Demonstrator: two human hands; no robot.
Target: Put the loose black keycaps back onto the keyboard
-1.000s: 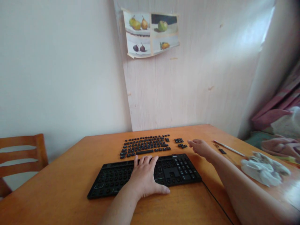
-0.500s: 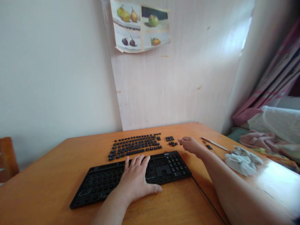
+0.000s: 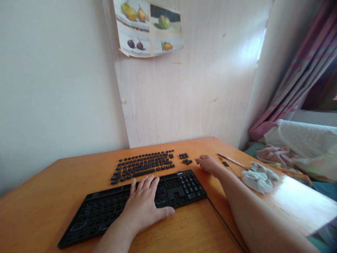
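A black keyboard (image 3: 97, 207) lies on the wooden table, most of its keycaps off and its number pad (image 3: 190, 184) still capped. My left hand (image 3: 143, 202) rests spread across its middle, fingers toward the far edge and thumb at the near edge. Beyond it, loose keycaps (image 3: 147, 163) are laid out in rows, with a long space bar (image 3: 144, 173) in front. Two small keycap groups, a block (image 3: 183, 155) and the arrow keys (image 3: 187, 161), sit to their right. Just right of these, my right hand (image 3: 207, 164) is closed on the table; whatever its fingers hold is hidden.
To the right lie a thin white stick like a brush (image 3: 231, 160), a small black piece (image 3: 225, 163) and a crumpled pale cloth (image 3: 259, 177). The keyboard's cable (image 3: 223, 221) runs toward me under my right arm. A wall with fruit paintings (image 3: 150, 30) stands behind the table (image 3: 47, 189).
My view has turned to the right, so everything shifts left in the picture. Both hands keep almost the same pose and place relative to the keyboard and keycaps.
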